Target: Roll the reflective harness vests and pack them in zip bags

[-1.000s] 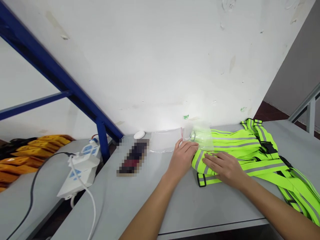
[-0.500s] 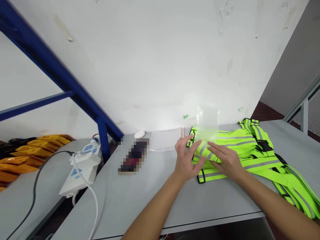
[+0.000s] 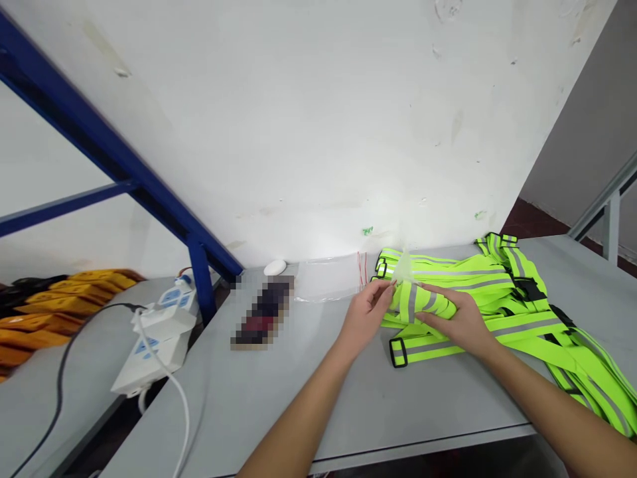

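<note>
A folded bundle of lime-yellow reflective strap [image 3: 421, 302] with grey stripes is gripped by my right hand [image 3: 462, 318], thumb in front and fingers behind. My left hand [image 3: 369, 312] pinches at the bundle's left end, where a clear plastic bag [image 3: 404, 264] rises behind it. How far the bag covers the bundle I cannot tell. Under and behind both hands lies a pile of the same reflective straps [image 3: 472, 282], with black buckles. One strap end with a black slider [image 3: 398, 352] sticks out toward the front.
On the grey table [image 3: 279, 398], left of my hands, lie flat clear bags [image 3: 326, 277] with red lines, a white round object [image 3: 275, 267] and a blurred-out dark item [image 3: 263, 313]. Further left are a white power strip [image 3: 154, 352], a blue metal frame [image 3: 202, 279] and orange packets [image 3: 64, 299].
The bundle has been lifted and turned between my hands. My left fingers have gone from spread to pinched, and the bag, upright and wide before, now looks narrow and gathered.
</note>
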### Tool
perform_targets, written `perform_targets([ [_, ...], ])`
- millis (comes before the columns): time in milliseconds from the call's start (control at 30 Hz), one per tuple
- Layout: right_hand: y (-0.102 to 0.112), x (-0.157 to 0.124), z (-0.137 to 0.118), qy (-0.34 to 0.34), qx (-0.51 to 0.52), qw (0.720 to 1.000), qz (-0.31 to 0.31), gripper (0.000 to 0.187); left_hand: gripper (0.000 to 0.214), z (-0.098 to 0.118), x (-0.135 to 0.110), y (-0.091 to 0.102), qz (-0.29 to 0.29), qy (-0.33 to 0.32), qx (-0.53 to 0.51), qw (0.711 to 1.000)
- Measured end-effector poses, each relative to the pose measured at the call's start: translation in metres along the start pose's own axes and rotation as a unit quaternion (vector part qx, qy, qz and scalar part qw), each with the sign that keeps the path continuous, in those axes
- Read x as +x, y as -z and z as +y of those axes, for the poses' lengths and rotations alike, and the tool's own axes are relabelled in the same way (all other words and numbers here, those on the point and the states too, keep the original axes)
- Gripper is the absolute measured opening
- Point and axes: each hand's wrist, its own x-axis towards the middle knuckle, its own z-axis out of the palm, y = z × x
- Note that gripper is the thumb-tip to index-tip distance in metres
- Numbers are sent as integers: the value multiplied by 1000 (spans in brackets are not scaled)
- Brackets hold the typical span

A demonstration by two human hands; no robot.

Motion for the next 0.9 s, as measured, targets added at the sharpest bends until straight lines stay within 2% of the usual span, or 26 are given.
perform_targets([
  [100,0,0,0,8,-4,1000,-13,44,30,-1,2,8,-23,-41,163,985],
  [233,0,1,-1,-13,-29,1000,-1,42,24,-7,3,10,-3,-103,392,914],
  [333,0,2,1,-30,-49,998,31,39,23,-9,1,6,5,-138,477,868],
  [400,-1,2,4,-3,-70,996,59,38,22,-8,-1,0,2,-155,494,856],
  [500,-4,0,9,105,-144,980,94,37,23,-5,-6,-12,2,-183,469,864],
  [633,-6,-4,10,220,-266,932,106,42,26,-4,-11,-23,49,-176,394,901],
  [767,-6,-5,5,257,-345,897,97,41,26,-5,-9,-22,86,-168,359,914],
  [900,-10,-3,3,235,-415,875,83,33,26,-8,-9,-23,77,-224,355,904],
])
